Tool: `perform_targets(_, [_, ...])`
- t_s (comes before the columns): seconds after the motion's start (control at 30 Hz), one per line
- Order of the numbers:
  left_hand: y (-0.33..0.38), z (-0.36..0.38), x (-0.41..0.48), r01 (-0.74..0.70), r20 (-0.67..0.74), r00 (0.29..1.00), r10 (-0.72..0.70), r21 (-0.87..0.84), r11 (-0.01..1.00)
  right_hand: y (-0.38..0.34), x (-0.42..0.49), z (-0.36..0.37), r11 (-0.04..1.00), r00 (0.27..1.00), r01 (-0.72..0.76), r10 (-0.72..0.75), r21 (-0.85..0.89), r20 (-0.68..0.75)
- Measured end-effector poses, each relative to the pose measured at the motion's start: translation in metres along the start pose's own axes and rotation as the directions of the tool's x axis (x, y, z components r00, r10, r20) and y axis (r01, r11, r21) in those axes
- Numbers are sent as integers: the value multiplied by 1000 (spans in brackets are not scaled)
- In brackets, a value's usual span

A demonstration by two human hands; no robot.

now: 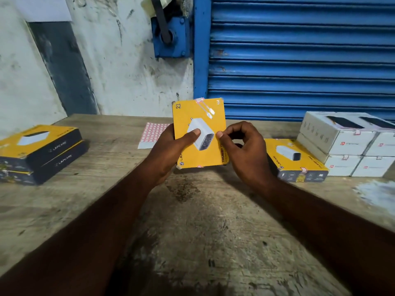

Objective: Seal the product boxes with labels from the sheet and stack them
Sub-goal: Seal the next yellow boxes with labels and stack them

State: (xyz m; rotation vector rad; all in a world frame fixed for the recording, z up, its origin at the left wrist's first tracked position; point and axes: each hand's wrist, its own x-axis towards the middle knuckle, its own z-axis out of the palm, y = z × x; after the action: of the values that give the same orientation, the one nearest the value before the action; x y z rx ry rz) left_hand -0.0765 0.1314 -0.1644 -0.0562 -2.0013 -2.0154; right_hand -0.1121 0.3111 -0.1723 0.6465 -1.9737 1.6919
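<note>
I hold a yellow charger box upright above the middle of the wooden table, its printed face toward me. My left hand grips its left side with the thumb across the front. My right hand pinches its right edge between thumb and fingers. Small red-edged labels show at the box's top edge and bottom edge. The label sheet, white with a red grid, lies flat on the table just behind my left hand, partly hidden by it.
Two yellow-and-dark boxes are stacked at the left of the table. One yellow box lies flat at the right, beside a two-high stack of white boxes. A blue roller shutter and a stained wall stand behind.
</note>
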Motion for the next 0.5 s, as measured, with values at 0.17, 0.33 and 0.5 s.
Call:
perform_targets(0.17, [7,1,-5,-75,-49,996,78,62,995,-5,-2,-3,997,998,57,-56,-47,22])
perform_targets(0.33, [6,5,-7,-118,-60,990,124,103,988,-8,-3,-2,998,999,53,-53,-29,-7])
perform_targets(0.5, [7,9,-10,-163,-50,984,172,146,976,-11,-3,-4,995,994,97,-98,-26,-42])
